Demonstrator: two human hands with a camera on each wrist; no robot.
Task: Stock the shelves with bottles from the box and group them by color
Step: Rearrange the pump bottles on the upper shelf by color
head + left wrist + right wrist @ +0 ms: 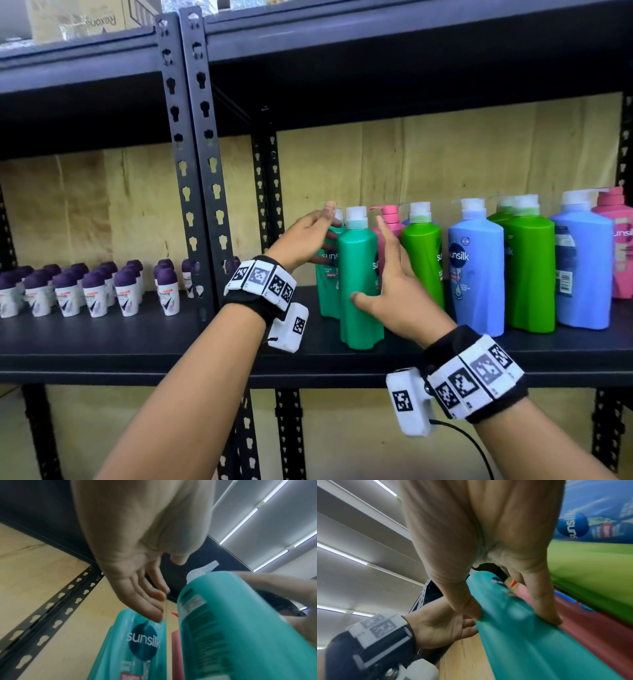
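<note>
Standing at far left on the shelf (171,346) are purple-capped roll-ons (96,291). Next, the left hand (305,236) is reaching, fingers straight and loosely spread, toward the rear teal bottle (327,274). The right hand (390,294) is pinching the front teal bottle (359,274) between thumb and fingers; pink, green and blue bottles are standing beyond.

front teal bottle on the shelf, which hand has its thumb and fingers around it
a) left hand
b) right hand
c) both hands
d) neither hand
b: the right hand has its thumb on one side of the front teal bottle and its fingers on the other, while the left hand reaches to the teal bottle behind.
</note>
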